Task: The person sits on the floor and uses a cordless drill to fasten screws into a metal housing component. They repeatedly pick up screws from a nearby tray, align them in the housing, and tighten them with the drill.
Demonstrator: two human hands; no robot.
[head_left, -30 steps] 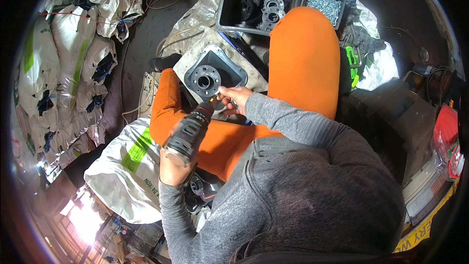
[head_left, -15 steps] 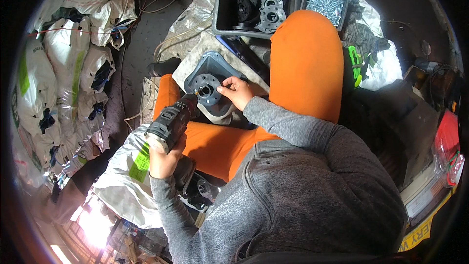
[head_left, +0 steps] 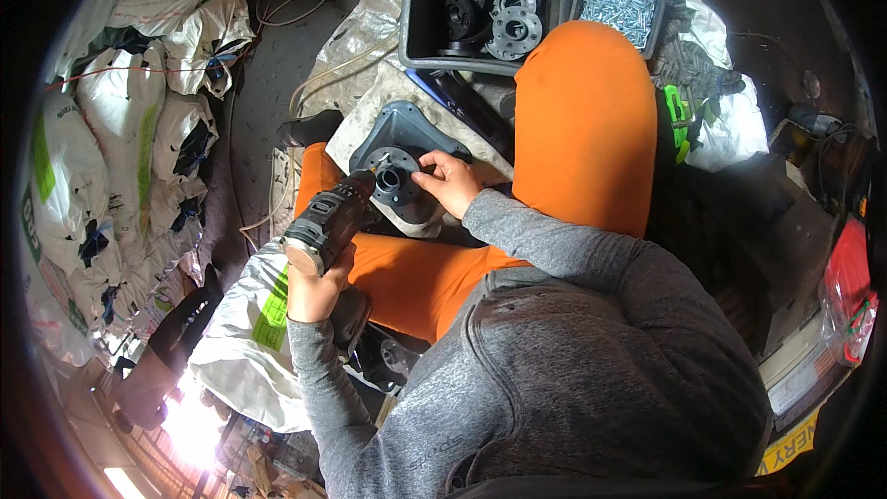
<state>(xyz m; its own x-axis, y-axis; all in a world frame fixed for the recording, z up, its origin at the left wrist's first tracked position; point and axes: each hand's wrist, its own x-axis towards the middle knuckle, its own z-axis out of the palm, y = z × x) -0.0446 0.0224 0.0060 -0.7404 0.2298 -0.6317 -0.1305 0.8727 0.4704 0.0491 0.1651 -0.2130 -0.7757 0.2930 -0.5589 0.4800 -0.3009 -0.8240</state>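
- Left hand (head_left: 312, 288) grips the cordless drill (head_left: 333, 220), its nose at the grey flanged housing's (head_left: 399, 155) nine o'clock.
- Right hand (head_left: 450, 183), fingers curled, pinches at the housing's three o'clock.

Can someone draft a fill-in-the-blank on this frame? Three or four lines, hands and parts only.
1. The left hand grips a cordless ____.
2. The right hand rests on a grey flanged part that lies on the person's ____.
3. The small tray at the top holds silver ____.
4. The person's trousers are ____.

Missing words: drill; lap; screws; orange.
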